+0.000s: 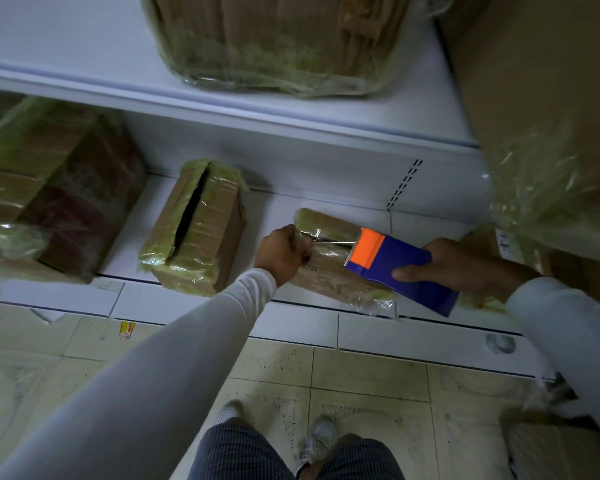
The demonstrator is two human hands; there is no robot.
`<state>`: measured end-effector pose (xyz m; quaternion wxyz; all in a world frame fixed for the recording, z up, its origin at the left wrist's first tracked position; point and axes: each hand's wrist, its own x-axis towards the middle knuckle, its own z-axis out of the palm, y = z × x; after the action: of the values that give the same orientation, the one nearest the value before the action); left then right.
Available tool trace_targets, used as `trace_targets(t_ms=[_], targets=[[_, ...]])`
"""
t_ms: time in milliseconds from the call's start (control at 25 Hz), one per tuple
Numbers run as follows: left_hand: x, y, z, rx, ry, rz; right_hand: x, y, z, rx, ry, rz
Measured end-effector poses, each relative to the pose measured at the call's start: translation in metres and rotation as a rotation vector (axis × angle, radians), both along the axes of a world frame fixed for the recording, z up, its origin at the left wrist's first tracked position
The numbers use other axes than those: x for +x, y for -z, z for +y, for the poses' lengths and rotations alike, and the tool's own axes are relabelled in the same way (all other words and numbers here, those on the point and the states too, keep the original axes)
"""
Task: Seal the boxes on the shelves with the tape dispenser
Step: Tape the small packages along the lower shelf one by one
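Note:
A blue tape dispenser with an orange toothed front is gripped by my right hand over a flat cardboard box on the bottom shelf. My left hand pinches the free end of the clear tape, which stretches taut from the dispenser's teeth across the box top. To the left stands a taller cardboard box with its top flaps parted by a dark gap.
A large wrapped box fills the shelf's left end. Another wrapped box sits on the upper shelf. A tall carton in plastic stands at the right. Below lies tiled floor with my shoes.

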<state>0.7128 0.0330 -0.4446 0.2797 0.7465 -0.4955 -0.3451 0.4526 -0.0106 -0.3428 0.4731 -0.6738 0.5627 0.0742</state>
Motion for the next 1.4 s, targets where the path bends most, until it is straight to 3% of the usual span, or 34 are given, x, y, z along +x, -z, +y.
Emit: trace_targets(t_ms=[200,400,480,560,640,880,1400], targets=[[0.028,-0.008,0.009,-0.056,0.050,0.076,0.019,0.007,0.020,0.019,0.035,-0.068],[0.054,0.002,0.011,0.009,0.110,-0.028,0.037,0.011,0.030,0.001,0.055,-0.076],[0.053,0.003,0.008,0.010,0.214,-0.307,0.040,0.011,0.029,0.001,0.062,-0.064],[0.041,0.000,0.007,-0.199,0.344,-0.550,0.041,0.010,0.029,0.006,0.074,-0.063],[0.024,-0.005,0.010,-0.368,0.476,-0.527,0.043,0.010,0.029,0.008,0.085,-0.061],[0.026,0.023,0.001,-0.223,0.661,-0.554,0.042,0.015,0.025,-0.016,0.061,-0.045],[0.030,0.017,-0.004,-0.279,0.639,-0.445,0.000,0.009,0.022,0.024,0.049,-0.020]])
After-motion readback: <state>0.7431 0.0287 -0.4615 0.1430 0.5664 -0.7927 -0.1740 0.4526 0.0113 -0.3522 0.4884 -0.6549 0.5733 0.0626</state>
